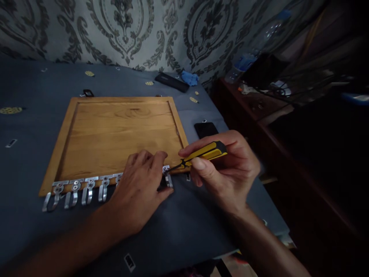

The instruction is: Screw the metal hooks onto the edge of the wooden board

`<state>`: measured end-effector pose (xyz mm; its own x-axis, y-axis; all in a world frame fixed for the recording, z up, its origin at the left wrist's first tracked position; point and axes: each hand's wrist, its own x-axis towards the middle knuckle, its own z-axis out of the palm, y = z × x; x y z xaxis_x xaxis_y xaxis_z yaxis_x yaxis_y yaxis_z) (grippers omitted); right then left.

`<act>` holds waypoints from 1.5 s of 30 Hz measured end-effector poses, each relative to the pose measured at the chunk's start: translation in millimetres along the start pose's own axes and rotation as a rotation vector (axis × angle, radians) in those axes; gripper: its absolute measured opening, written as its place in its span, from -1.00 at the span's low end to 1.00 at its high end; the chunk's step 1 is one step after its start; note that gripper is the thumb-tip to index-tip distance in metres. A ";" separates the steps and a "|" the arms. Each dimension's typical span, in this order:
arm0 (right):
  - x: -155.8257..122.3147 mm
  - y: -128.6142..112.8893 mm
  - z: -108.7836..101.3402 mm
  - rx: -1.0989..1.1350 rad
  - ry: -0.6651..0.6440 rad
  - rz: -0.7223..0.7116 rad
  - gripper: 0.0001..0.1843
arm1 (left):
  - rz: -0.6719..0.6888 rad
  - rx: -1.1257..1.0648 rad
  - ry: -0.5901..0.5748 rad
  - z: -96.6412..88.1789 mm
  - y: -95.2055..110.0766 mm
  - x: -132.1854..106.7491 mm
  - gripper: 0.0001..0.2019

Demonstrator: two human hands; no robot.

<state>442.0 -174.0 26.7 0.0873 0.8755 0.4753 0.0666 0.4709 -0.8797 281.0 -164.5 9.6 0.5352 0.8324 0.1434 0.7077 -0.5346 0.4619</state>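
Observation:
A framed wooden board [121,134] lies flat, with a metal hook rail [90,184] along its near edge. Several double hooks stick out from the rail toward me. My left hand [141,188] grips the rail near its right end, fingers bent over the board and thumb by the last hook [169,179]. It hides part of the rail. Between thumb and fingers, my right hand [227,169] holds a yellow and black screwdriver [204,152]. Its shaft slants down to the left, with the tip at the rail's right end; whether it sits in a screw I cannot tell.
A dark blue cloth [37,154] covers the surface beneath the board. Right of the board lies a black phone [205,130]. Farther back are a black oblong case [172,82] and a crumpled blue cloth [190,78]. Plastic bottles [245,61] and cables clutter the dark furniture at right.

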 end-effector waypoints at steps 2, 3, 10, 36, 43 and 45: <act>-2.0 1.1 0.4 -0.024 0.031 -0.034 -0.84 | 0.001 0.004 0.003 0.3 -0.2 -0.1 -0.44; -2.8 1.7 0.4 -0.036 0.054 -0.052 -0.83 | 0.003 0.006 0.004 0.5 -0.4 -0.3 -0.44; -3.0 3.4 -3.9 -0.068 0.149 -0.113 -0.84 | 0.012 0.017 0.007 0.0 -1.1 -1.8 -0.45; -0.7 -4.8 -6.8 -0.048 -0.093 -0.063 -0.84 | 0.014 0.043 -0.003 0.1 -1.3 -0.6 -0.55; 4.6 -7.8 -13.6 -0.060 -0.229 0.005 -0.77 | 0.022 0.035 -0.010 0.9 -1.6 -1.0 -0.53; 5.4 -6.4 -11.6 -0.100 -0.171 -0.068 -0.84 | 0.019 0.034 -0.006 0.6 -1.3 -1.3 -0.49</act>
<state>453.6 -173.5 35.1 -0.0902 0.8516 0.5164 0.1657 0.5241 -0.8354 279.6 -165.0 8.3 0.5516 0.8212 0.1462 0.7124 -0.5549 0.4296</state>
